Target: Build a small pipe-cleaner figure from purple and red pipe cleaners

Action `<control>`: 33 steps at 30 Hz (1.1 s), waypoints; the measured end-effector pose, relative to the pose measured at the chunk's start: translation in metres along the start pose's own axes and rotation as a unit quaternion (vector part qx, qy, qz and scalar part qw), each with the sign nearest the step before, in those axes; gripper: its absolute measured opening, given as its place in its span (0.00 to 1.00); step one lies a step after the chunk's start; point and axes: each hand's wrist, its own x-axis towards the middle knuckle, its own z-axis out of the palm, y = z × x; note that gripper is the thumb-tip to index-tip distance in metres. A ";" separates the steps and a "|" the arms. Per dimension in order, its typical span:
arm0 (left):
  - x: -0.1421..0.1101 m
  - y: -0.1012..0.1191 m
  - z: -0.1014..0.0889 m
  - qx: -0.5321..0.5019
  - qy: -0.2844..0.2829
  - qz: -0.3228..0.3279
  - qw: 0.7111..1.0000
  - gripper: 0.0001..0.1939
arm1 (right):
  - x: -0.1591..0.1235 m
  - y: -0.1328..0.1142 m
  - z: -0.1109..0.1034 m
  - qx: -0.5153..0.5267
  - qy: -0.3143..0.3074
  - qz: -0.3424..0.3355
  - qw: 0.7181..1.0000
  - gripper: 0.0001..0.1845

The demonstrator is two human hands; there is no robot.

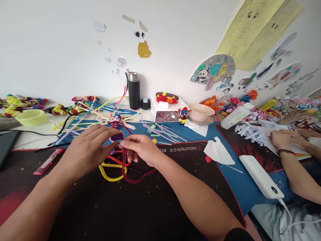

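Observation:
A small doll figure (115, 124) twisted from pipe cleaners, with a dark red body, stands up behind my hands. My left hand (91, 149) is closed around its lower, purple part, fingers curled over the top and thumb below. Between the thumb and forefinger of my right hand (141, 149) is a dark red pipe cleaner (136, 180), which hangs down and curves right along the black mat. Yellow (110, 179) and orange-red pipe cleaner strands loop out below the hands. My fingers hide part of the figure.
Loose coloured pipe cleaners (105, 110) lie behind my hands, near a black thermos (134, 90). A beige bowl (202, 112), white paper (218, 150) and a white power bank (260, 175) are to the right. Beside me a co-worker's hands (281, 139) rest over paper.

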 end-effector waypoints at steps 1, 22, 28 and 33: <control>0.000 0.001 0.000 0.002 -0.001 0.003 1.000 0.14 | 0.000 0.000 0.000 0.003 -0.004 -0.001 1.000 0.20; -0.006 0.002 0.006 0.031 -0.007 -0.051 0.998 0.11 | -0.002 0.003 0.002 0.022 -0.025 -0.001 0.999 0.22; -0.008 0.004 0.007 0.012 0.005 -0.094 0.995 0.09 | -0.003 0.002 0.004 0.015 -0.038 0.008 0.999 0.22; -0.009 0.004 0.008 0.016 -0.001 -0.093 0.996 0.10 | -0.003 0.000 0.005 0.014 -0.037 0.005 0.999 0.24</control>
